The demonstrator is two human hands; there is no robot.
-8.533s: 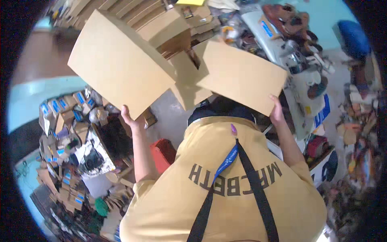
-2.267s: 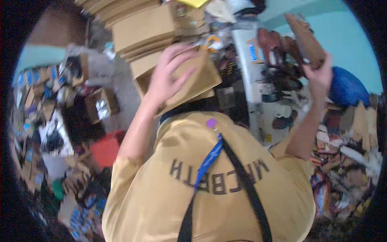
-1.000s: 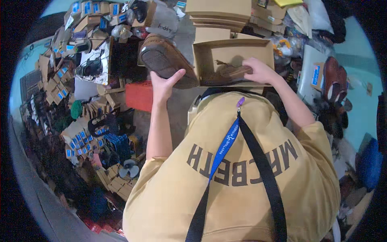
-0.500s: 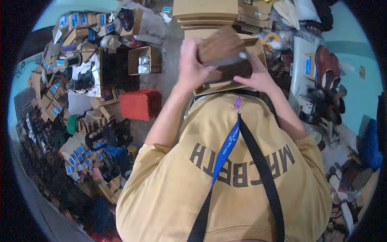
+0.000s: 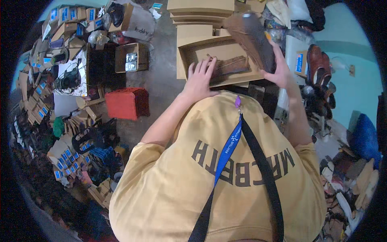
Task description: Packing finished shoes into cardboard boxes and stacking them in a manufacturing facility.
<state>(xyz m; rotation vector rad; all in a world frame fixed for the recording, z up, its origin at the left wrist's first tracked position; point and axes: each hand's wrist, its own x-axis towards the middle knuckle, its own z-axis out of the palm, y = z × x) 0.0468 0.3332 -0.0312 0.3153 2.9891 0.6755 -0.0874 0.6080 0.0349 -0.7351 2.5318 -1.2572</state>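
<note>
An open cardboard shoebox (image 5: 196, 49) lies in front of my body. Inside it rests a brown shoe (image 5: 234, 65) on its side. My left hand (image 5: 200, 78) reaches over the box's near left part, its fingers bent onto the left end of that shoe; the thumb's grip is hidden. My right hand (image 5: 280, 66) holds a second brown shoe (image 5: 254, 40) tilted above the right side of the box, thumb and fingers at its right edge. The dark sole of this shoe faces right.
Stacked cardboard boxes (image 5: 201, 5) stand beyond the shoebox. To the left are a red case (image 5: 123, 105) and an open carton (image 5: 121, 60) on the grey floor (image 5: 163, 52). Reddish-brown shoes (image 5: 316, 64) sit at the right. Piled small boxes (image 5: 66, 163) fill the far left.
The brown shoes, held together over the box before, are now apart: one lies inside, the other is in my right hand further right. My left hand has lowered to the box.
</note>
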